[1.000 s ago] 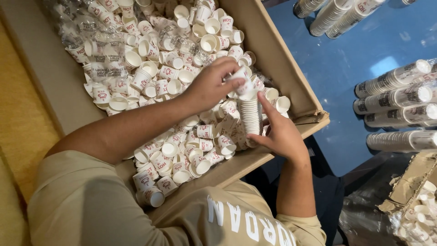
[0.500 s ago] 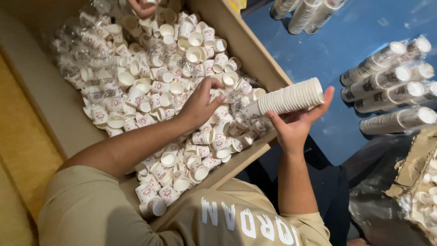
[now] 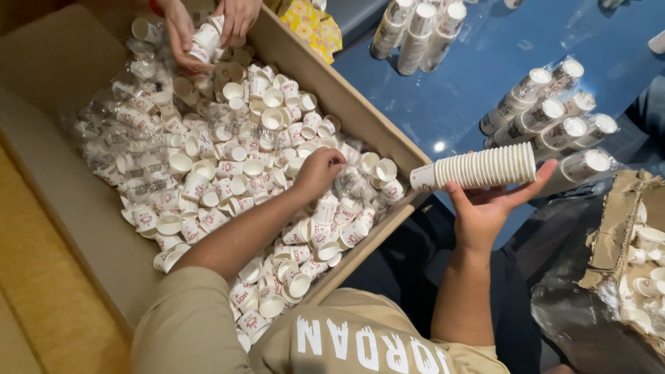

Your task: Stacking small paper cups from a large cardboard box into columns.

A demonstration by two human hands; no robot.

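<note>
Change: right hand [image 3: 485, 208] has carried the stack of cups [image 3: 478, 170] clear of the box edge, out over the blue floor [image 3: 457, 104].
Left hand [image 3: 320, 170]: fingers curled narrow among loose cups [image 3: 228, 173]; grip uncertain.
Right hand: holding stack, lying sideways.
Cardboard box [image 3: 353, 104]: brown, full of small white cups with red print.
Wrapped sleeves [image 3: 554, 118]: clear plastic, at 2 o'clock of stack.
Other hands [image 3: 208, 24]: 11 o'clock, holding cups.

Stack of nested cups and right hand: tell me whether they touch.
Touching. The head view shows the right hand cradling the stack of nested cups from below, thumb and fingers pressed against its side.
</note>
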